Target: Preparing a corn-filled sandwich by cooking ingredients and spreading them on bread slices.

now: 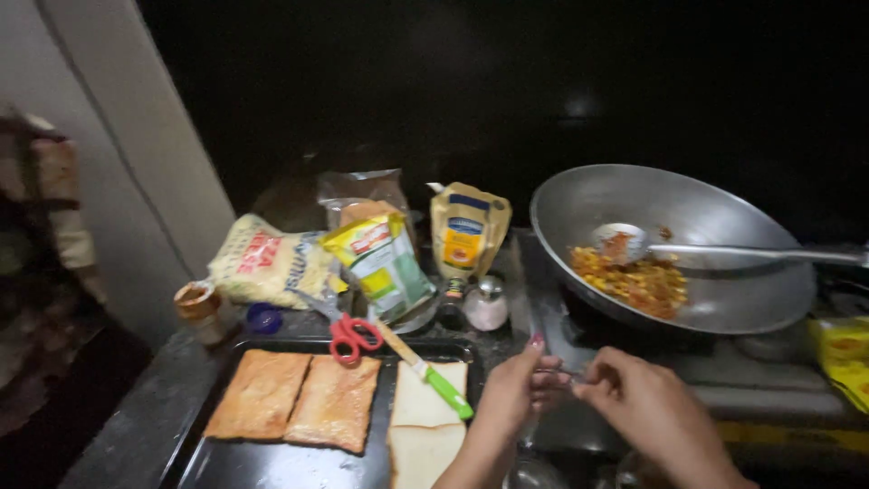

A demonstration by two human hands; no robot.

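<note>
Both hands meet just right of the black baking tray (226, 462). The left hand (514, 389) and right hand (647, 407) pinch a thin, small object between them; its kind cannot be told. On the tray: two spread bread slices (299, 398), plain slices (425, 426), a green-handled knife (434, 376). Behind the tray, red scissors (351, 337); far right, a wok (679, 244).

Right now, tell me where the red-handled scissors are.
The red-handled scissors lie left of centre in the head view, on the back rim of the black tray, just above the browned bread slices and beside the green-handled knife.
</note>
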